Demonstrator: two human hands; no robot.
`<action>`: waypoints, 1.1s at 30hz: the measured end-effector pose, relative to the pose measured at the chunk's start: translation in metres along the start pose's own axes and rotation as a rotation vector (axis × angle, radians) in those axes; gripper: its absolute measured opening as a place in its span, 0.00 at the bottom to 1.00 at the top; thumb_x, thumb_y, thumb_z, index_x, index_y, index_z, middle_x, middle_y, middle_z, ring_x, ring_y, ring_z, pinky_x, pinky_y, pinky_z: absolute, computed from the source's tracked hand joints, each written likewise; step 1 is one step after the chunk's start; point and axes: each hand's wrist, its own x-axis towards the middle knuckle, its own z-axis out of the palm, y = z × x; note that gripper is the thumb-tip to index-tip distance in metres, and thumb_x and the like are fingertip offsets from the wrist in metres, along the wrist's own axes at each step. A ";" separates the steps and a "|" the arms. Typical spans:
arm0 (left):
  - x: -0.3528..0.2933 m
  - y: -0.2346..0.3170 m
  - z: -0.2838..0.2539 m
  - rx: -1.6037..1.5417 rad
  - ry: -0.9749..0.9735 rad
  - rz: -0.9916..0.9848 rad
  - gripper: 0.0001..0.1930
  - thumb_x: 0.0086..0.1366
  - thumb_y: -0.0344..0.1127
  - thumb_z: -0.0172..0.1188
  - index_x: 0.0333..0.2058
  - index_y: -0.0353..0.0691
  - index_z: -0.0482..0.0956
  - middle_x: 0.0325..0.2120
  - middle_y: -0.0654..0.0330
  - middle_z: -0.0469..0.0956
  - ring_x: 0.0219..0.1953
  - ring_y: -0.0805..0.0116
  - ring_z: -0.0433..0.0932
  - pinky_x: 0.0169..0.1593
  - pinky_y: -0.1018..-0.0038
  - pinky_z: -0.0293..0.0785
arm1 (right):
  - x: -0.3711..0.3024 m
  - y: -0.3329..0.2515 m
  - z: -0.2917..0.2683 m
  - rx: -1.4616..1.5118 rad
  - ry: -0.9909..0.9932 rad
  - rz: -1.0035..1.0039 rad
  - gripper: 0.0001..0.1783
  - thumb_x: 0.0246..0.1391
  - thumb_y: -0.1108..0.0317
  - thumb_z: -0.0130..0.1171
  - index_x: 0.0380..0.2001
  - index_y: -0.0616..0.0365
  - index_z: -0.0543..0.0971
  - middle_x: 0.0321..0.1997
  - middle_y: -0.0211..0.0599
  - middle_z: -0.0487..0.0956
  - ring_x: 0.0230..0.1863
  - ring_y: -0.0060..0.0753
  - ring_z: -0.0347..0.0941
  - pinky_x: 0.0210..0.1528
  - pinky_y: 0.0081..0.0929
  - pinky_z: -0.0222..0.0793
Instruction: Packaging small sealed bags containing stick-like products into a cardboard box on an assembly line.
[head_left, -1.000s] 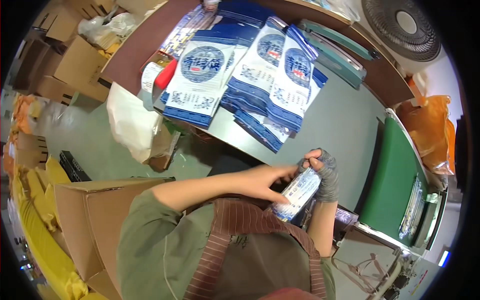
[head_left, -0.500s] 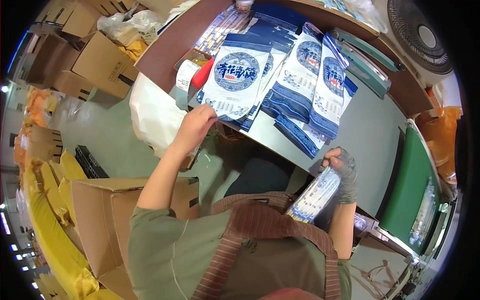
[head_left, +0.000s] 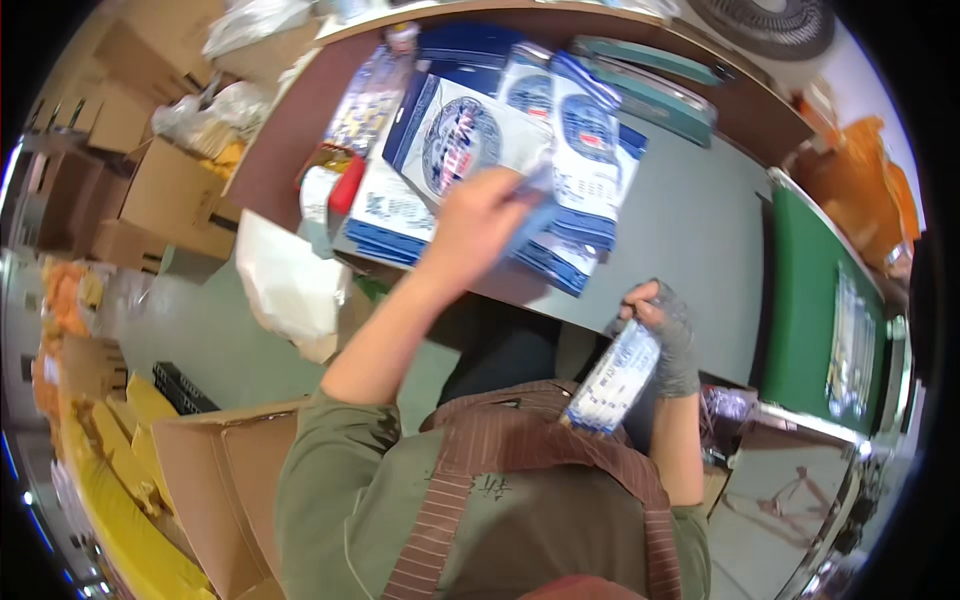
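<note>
My left hand (head_left: 480, 225) is closed on the edge of a flat blue-and-white printed bag (head_left: 460, 140), which is tilted above the table and blurred near the fingers. Beneath it lies a stack of similar bags (head_left: 392, 205). More printed bags (head_left: 588, 150) overlap just right of that hand. My right hand (head_left: 665, 335), wrapped in a grey fingerless covering, grips the upper end of a bundle of blue-and-white chopsticks (head_left: 617, 380). The bundle slants down toward my apron, off the table's front edge.
A red tape dispenser (head_left: 347, 185) stands at the table's left, before more patterned sticks (head_left: 365, 110). Teal bar-shaped devices (head_left: 650, 100) lie at the back. On the right runs a green belt (head_left: 812, 300) carrying a stick bundle (head_left: 850, 340). An open cardboard box (head_left: 225, 480) stands lower left.
My left hand has moved right and up, carrying the top bag off the stack and turning it. My right hand still grips the chopsticks. The whole view has shifted somewhat.
</note>
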 end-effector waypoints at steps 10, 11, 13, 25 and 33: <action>-0.036 0.022 0.186 -0.294 -0.603 -0.034 0.16 0.54 0.22 0.59 0.44 0.32 0.78 0.35 0.53 0.81 0.40 0.63 0.79 0.45 0.73 0.72 | -0.021 0.013 -0.037 -0.117 0.189 -0.363 0.08 0.55 0.66 0.58 0.36 0.57 0.78 0.34 0.26 0.77 0.35 0.17 0.69 0.39 0.18 0.64; -0.028 0.023 0.179 -0.298 -0.660 -0.173 0.14 0.56 0.22 0.59 0.43 0.32 0.78 0.33 0.55 0.81 0.36 0.68 0.79 0.41 0.75 0.73 | -0.013 0.029 -0.050 -0.149 0.187 -0.389 0.07 0.56 0.66 0.57 0.35 0.57 0.77 0.34 0.26 0.77 0.36 0.17 0.69 0.40 0.18 0.64; -0.026 0.013 0.176 -0.310 -0.647 -0.300 0.10 0.59 0.23 0.59 0.40 0.32 0.79 0.30 0.59 0.81 0.31 0.75 0.78 0.36 0.79 0.72 | -0.008 0.040 -0.062 -0.281 0.231 -0.329 0.08 0.56 0.64 0.58 0.33 0.58 0.78 0.33 0.29 0.78 0.34 0.20 0.70 0.40 0.22 0.66; -0.058 0.024 0.154 0.053 -0.233 -0.116 0.08 0.60 0.31 0.59 0.35 0.32 0.78 0.29 0.52 0.74 0.29 0.61 0.75 0.34 0.71 0.70 | -0.007 0.041 -0.063 -0.695 0.263 -0.286 0.14 0.55 0.66 0.58 0.44 0.60 0.77 0.38 0.37 0.79 0.41 0.27 0.71 0.48 0.27 0.67; -0.095 0.048 0.168 -0.090 -0.116 -0.071 0.07 0.62 0.26 0.52 0.39 0.33 0.75 0.31 0.49 0.74 0.35 0.50 0.74 0.38 0.64 0.69 | -0.009 0.034 -0.043 -0.501 0.308 -0.236 0.21 0.51 0.61 0.64 0.45 0.62 0.75 0.35 0.40 0.78 0.36 0.27 0.72 0.41 0.26 0.70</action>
